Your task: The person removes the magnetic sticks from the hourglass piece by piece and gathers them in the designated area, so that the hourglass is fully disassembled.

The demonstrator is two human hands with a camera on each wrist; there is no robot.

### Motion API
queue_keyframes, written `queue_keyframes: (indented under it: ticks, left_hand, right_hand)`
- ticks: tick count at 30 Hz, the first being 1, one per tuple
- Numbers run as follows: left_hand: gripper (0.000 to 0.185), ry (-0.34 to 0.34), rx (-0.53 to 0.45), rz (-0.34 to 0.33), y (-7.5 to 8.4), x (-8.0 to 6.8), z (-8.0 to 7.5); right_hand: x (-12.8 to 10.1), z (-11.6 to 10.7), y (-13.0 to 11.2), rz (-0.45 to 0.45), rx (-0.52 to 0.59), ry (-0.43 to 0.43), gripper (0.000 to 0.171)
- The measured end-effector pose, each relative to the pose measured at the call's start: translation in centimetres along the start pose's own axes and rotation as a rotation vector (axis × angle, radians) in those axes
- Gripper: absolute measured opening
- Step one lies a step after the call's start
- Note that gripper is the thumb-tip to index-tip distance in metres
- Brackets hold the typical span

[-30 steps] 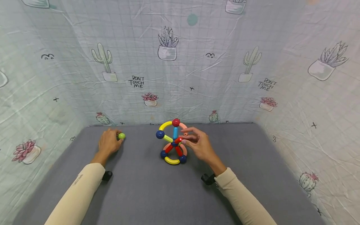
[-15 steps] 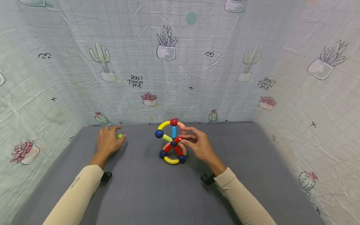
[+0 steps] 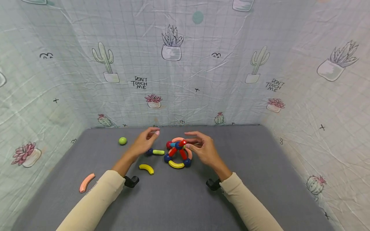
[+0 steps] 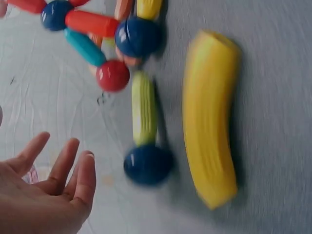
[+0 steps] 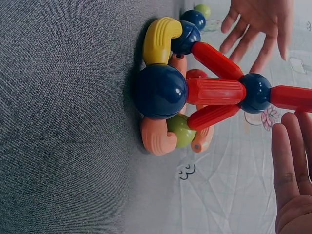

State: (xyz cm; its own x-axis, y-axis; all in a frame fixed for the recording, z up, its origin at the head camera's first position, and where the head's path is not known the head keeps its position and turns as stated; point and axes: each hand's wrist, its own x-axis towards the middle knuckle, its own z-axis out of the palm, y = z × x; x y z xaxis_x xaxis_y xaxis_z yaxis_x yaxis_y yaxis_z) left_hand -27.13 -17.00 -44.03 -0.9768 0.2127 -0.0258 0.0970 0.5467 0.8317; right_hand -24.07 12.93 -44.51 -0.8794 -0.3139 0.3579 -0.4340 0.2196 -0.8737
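A toy structure (image 3: 177,153) of coloured sticks and balls sits low on the grey mat (image 3: 179,199); the right wrist view shows its dark blue ball (image 5: 161,91), red sticks (image 5: 217,91) and yellow curve (image 5: 158,41). My right hand (image 3: 188,140) hovers at its right side with straight fingers (image 5: 287,161), holding nothing. Just left of the structure, my left hand (image 3: 151,134) is spread above a lime stick (image 4: 144,107) joined to a blue ball (image 4: 146,165). A loose yellow curve (image 4: 212,117) lies beside them.
A green ball (image 3: 122,140) lies alone at the back left. A salmon curved piece (image 3: 86,182) rests near the mat's left edge. Cactus-print cloth walls (image 3: 185,80) close in the back and both sides.
The structure's upper part has come down, and a lime stick with ball, a yellow curve and a salmon curve now lie loose. My left hand left the green ball and moved right.
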Motion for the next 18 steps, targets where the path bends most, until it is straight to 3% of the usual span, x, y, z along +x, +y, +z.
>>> queue_keyframes:
  ticks: [5,11,18]
  left_hand:
    - [0.042,-0.016,0.026,0.112,0.7,-0.3,1.9]
    - [0.037,-0.018,0.025,0.249,1.6,-0.8,4.2]
    - [0.034,0.059,-0.005,0.291,1.9,-0.5,6.4]
  right_hand:
    - [0.0,0.3,0.0,-0.001,-0.026,-0.003,0.036]
    - [0.2,0.7,0.2,0.009,-0.029,0.000,0.032]
    - [0.3,1.2,0.5,0.019,-0.041,0.017,0.030]
